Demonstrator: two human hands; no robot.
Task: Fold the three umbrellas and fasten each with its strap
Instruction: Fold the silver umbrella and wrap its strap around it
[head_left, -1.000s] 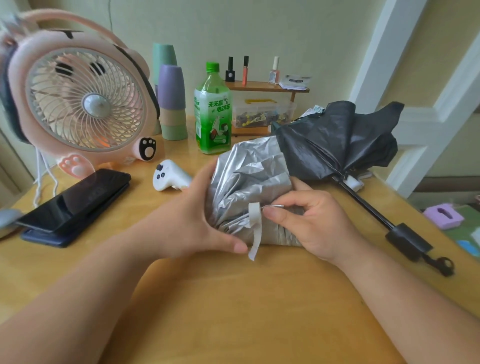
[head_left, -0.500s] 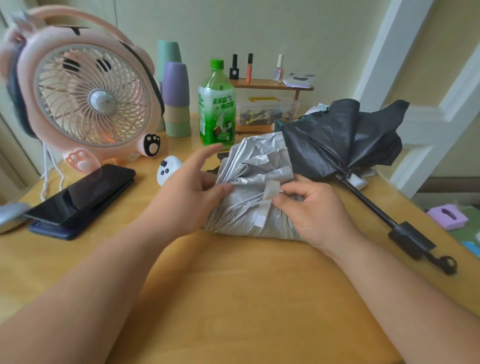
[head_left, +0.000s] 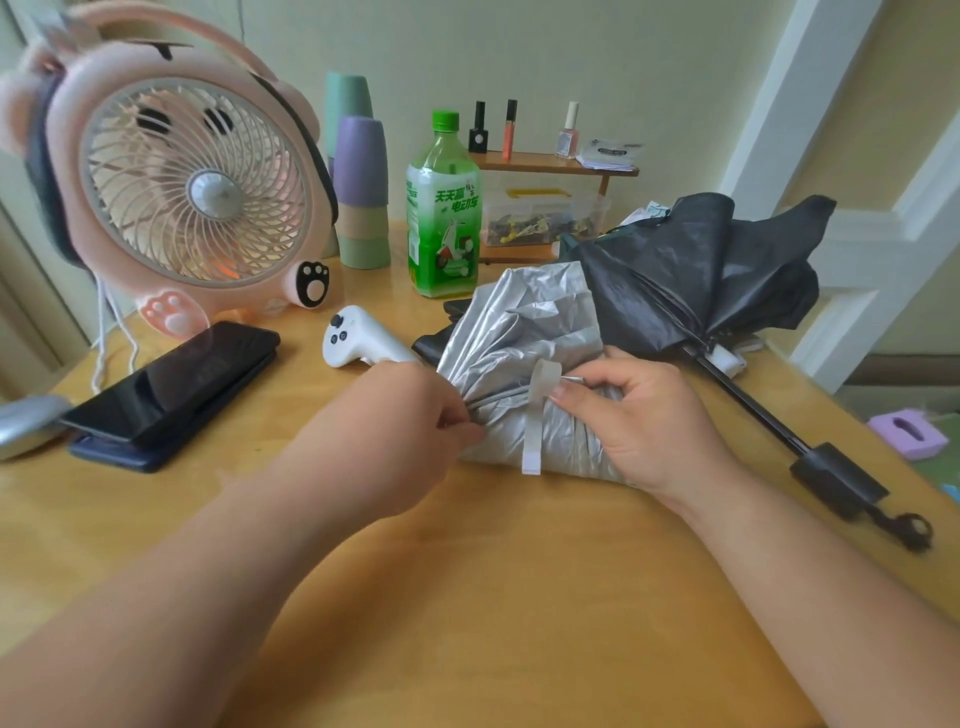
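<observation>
Head view: the silver umbrella (head_left: 524, 332) lies gathered at the middle of the table (head_left: 493, 597), just in front of the black umbrella (head_left: 691, 270), which sprawls half-collapsed with its shaft run out to the right; the left hand (head_left: 395, 426) pinches the pleats at the bundle's near-left edge, fingers curled tight; the right hand (head_left: 639, 415) clasps the bundle, thumb and forefinger nipping the root of the strap (head_left: 535, 415), whose free end hangs loose over the fabric (not fastened yet). The step in hand seems to be cinching this umbrella; next, I judge, the strap wants drawing round the bundle and pressing onto its patch.
</observation>
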